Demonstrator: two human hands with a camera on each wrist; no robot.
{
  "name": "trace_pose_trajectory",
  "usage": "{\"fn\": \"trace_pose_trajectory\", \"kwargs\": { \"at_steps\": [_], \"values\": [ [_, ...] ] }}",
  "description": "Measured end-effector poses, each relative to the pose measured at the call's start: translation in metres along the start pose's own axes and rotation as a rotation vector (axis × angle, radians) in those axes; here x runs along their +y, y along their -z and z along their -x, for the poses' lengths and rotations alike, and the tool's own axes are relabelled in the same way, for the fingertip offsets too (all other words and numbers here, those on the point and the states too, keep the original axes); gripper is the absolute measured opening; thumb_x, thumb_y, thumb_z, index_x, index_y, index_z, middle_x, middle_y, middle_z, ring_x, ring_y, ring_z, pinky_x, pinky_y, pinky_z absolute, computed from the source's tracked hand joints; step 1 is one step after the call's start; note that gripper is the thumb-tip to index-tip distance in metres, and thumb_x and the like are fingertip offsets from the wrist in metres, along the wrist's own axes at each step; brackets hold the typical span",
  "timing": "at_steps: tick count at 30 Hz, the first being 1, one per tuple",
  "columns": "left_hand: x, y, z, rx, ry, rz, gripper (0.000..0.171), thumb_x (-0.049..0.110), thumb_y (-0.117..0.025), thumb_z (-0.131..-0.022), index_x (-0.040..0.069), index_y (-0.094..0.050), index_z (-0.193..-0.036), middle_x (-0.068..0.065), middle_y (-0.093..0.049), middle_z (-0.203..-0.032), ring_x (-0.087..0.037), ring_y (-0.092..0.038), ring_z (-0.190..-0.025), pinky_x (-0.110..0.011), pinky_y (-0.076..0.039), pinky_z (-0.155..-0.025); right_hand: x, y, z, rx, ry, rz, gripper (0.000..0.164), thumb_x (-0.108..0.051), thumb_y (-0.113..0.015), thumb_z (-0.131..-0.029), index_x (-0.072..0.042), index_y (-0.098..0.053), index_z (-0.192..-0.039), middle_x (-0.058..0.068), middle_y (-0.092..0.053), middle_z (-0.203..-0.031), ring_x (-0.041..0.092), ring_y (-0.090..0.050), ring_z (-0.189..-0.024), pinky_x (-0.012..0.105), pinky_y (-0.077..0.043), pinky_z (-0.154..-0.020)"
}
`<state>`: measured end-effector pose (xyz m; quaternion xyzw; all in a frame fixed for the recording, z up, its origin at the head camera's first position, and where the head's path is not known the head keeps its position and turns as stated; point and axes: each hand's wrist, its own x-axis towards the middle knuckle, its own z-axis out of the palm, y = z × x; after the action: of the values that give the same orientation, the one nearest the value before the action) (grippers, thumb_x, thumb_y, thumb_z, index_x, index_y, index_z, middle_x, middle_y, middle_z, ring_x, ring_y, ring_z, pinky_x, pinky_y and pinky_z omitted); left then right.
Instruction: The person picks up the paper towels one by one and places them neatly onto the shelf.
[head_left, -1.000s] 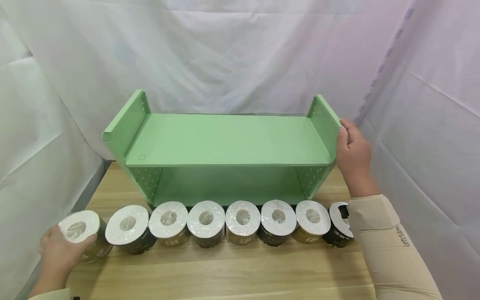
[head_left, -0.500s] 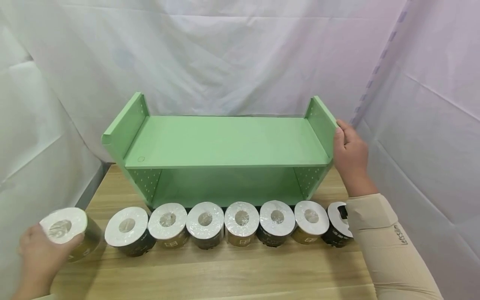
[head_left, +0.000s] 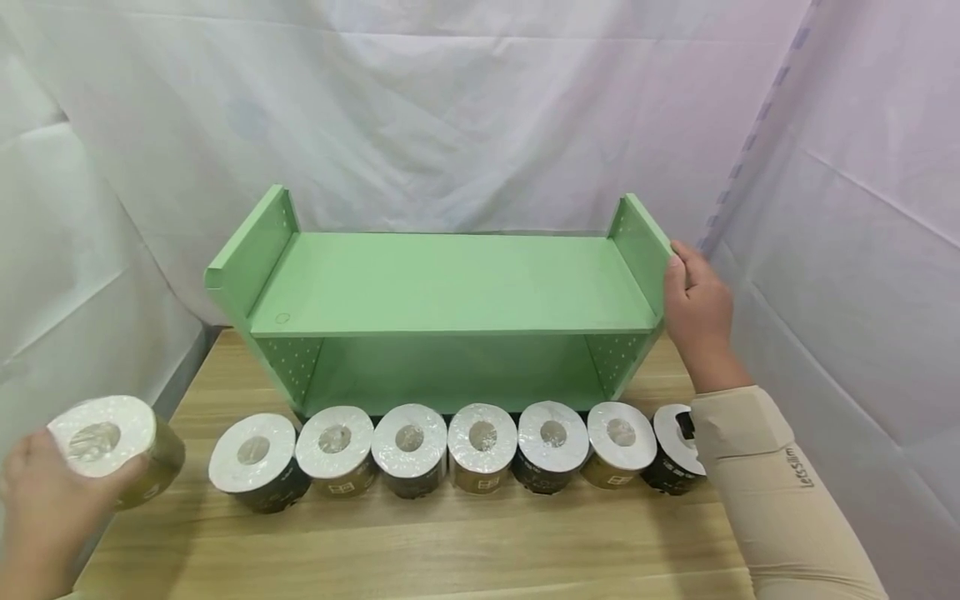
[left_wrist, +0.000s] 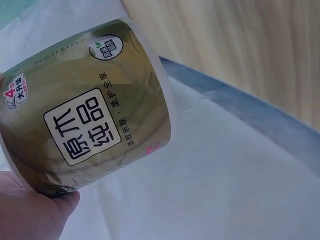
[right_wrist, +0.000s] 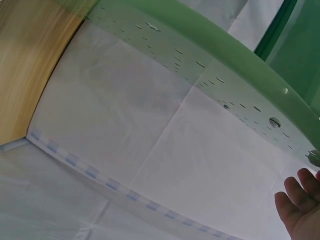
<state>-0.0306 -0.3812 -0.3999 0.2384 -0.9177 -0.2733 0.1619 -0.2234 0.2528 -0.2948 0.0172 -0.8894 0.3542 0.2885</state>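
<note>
My left hand [head_left: 48, 500] grips a toilet paper roll [head_left: 155, 462] at the far left of the head view. The roll is held up off the table and tilted, white end towards me. Its gold printed wrapper fills much of the left wrist view, with the thumb [left_wrist: 67, 202] low on its side. My right hand [head_left: 701, 312] holds the upper edge of the right side panel of a green two-level shelf [head_left: 457, 283]. In the right wrist view the fingers [right_wrist: 295, 200] appear beside the perforated panel. The shelf leans back, its upper board bare.
A row of toilet paper rolls [head_left: 483, 479] in black and gold wrappers stands along the shelf's front foot. The rightmost roll [head_left: 671, 483] is partly behind my right sleeve [head_left: 750, 450]. The wooden table [head_left: 420, 550] is bounded by white cloth walls [head_left: 480, 125].
My left hand has lifted the gold-wrapped roll out of the row's left end and carried it left. The right hand keeps its hold on the shelf.
</note>
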Motion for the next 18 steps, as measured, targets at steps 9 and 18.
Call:
{"fn": "trace_pose_trajectory", "kwargs": {
  "at_steps": [9, 18],
  "values": [
    [0.015, 0.014, -0.001, 0.071, -0.035, 0.037, 0.097, 0.012, -0.078, -0.064, -0.017, -0.022, -0.137, -0.038, -0.029, -0.125, -0.054, -0.029, -0.109, -0.057, -0.028, -0.091, -0.001, 0.001, 0.000, 0.008, 0.003, -0.004, 0.048, -0.031, -0.033, -0.103, -0.007, -0.050, -0.141, 0.014, -0.052, -0.140, 0.036, -0.058, -0.102, 0.050, -0.041, -0.087],
    [0.037, 0.024, 0.002, 0.082, -0.079, 0.033, 0.091, 0.011, -0.078, -0.063, -0.015, -0.026, -0.133, -0.032, -0.032, -0.115, -0.046, -0.030, -0.099, -0.037, -0.027, -0.074, -0.001, -0.001, 0.000, 0.015, 0.010, -0.008, 0.047, -0.030, -0.034, -0.103, -0.006, -0.051, -0.140, 0.014, -0.052, -0.139, 0.033, -0.054, -0.098, 0.048, -0.039, -0.081]
  ]
}}
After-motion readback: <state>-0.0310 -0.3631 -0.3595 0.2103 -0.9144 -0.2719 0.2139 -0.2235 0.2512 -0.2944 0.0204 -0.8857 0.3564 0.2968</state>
